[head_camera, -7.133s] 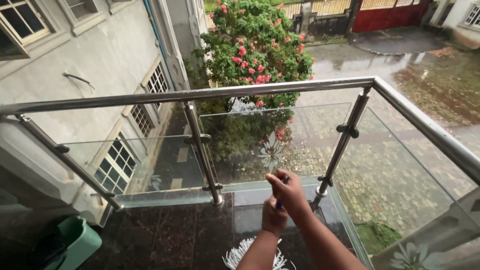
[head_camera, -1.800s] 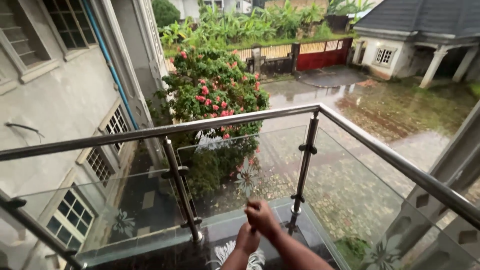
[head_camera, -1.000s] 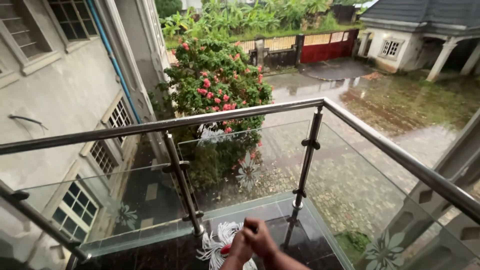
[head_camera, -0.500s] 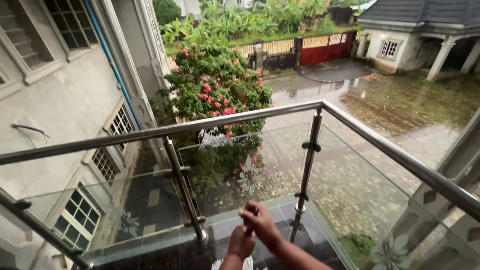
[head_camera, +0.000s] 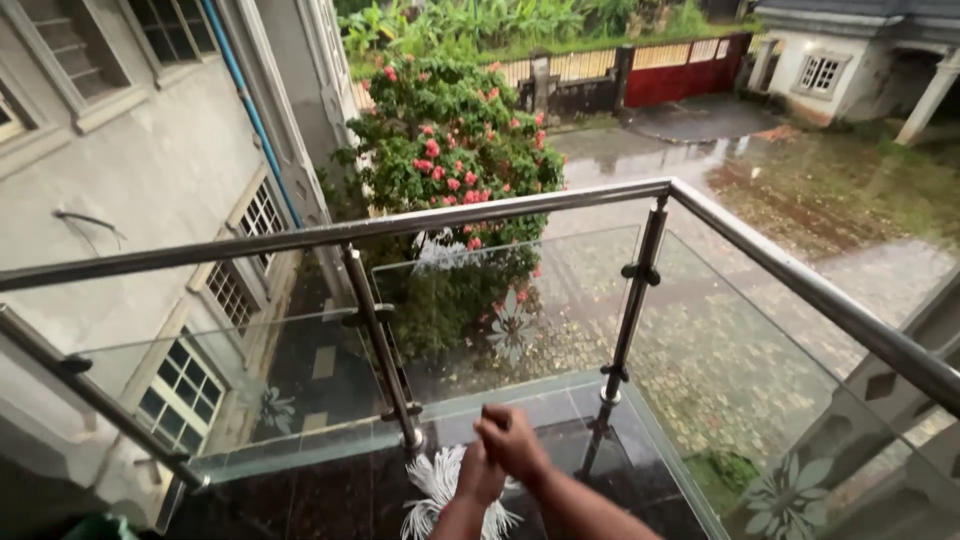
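Both hands have slid down the mop handle, hidden inside the grip, since half a second ago, and the white string mop head (head_camera: 455, 490) now fans out on the dark polished balcony floor (head_camera: 300, 500). Right hand (head_camera: 512, 440) is clenched on top, left hand (head_camera: 480, 472) fisted just beneath, touching it. Mop strands lie beside the base of the steel railing post (head_camera: 380, 345), glass panels (head_camera: 530, 300) beyond.
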